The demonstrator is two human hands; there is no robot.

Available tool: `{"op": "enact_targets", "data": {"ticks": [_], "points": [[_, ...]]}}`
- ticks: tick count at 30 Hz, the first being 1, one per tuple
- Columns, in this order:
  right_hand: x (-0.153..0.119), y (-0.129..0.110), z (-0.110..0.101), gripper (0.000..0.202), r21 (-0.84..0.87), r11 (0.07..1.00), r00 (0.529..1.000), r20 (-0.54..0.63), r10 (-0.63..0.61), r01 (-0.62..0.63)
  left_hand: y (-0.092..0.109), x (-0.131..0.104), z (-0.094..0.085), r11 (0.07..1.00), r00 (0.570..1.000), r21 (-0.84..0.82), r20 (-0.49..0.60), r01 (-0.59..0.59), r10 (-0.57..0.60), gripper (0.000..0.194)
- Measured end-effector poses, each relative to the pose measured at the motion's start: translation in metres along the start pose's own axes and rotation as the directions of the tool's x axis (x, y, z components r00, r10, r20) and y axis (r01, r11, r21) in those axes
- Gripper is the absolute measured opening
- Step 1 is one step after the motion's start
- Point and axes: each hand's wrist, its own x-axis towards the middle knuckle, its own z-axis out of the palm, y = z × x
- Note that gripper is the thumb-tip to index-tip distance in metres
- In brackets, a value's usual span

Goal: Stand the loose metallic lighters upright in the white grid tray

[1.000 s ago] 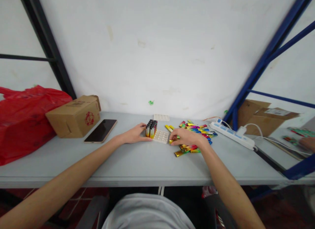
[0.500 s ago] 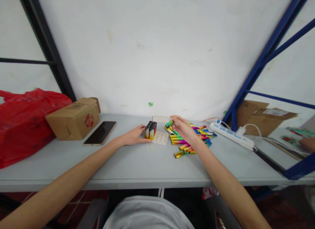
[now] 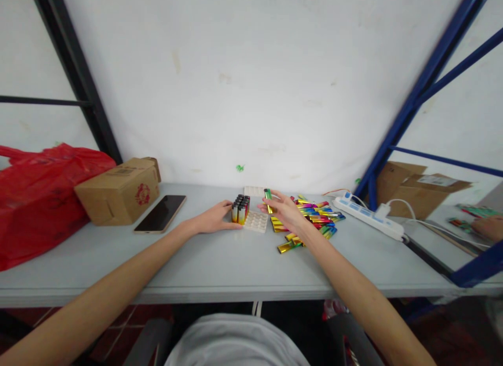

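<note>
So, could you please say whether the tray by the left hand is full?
Partly full: the tray has black-topped pieces standing at left, bare hollows at right.

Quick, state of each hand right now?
Left hand: open, spread beside the standing lighters; whether it grips the tray cannot be told.
Right hand: closed, holding one green-gold lighter.

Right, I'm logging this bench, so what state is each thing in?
Held lighter: near upright in the right hand
Loose lighters: lying heaped
Standing lighters: upright, black ends up
Near tray: part-filled
Far tray: lying flat
Phone: flat, screen dark
Power strip: plug inserted
Red bag: crumpled
Left box: looks shut
Right box: flap jutting out
</note>
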Motion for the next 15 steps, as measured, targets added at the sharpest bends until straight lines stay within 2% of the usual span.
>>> {"op": "enact_targets", "data": {"ticks": [5, 8, 10, 12, 13, 15], "points": [[-0.002, 0.004, 0.005, 0.049, -0.21, 0.978, 0.999, 0.045, -0.002, 0.011, -0.003, 0.002, 0.002, 1.0, 1.0, -0.02, 0.028, -0.003, 0.004, 0.083], [-0.001, 0.009, 0.006, 0.052, -0.405, 0.914, 0.999, 0.021, -0.024, 0.031, -0.005, 0.002, 0.002, 1.0, 1.0, -0.024, 0.021, -0.019, 0.019, 0.081], [-0.001, 0.01, 0.006, 0.054, -0.596, 0.793, 0.989, 0.014, -0.15, 0.128, -0.004, 0.002, 0.002, 0.999, 1.0, -0.026, 0.014, -0.021, 0.021, 0.081], [-0.002, 0.011, 0.007, 0.055, -0.749, 0.623, 0.951, 0.029, -0.309, 0.225, -0.003, 0.002, 0.001, 0.999, 1.0, -0.031, 0.014, -0.018, 0.019, 0.081], [-0.003, 0.011, 0.008, 0.054, -0.794, 0.554, 0.93, 0.038, -0.365, 0.25, -0.003, 0.001, 0.001, 0.999, 1.0, -0.031, 0.016, -0.016, 0.017, 0.081], [-0.004, 0.011, 0.01, 0.05, -0.836, 0.483, 0.908, 0.041, -0.417, 0.26, -0.002, 0.001, 0.0, 1.0, 1.0, -0.026, 0.02, -0.014, 0.015, 0.08]]}}
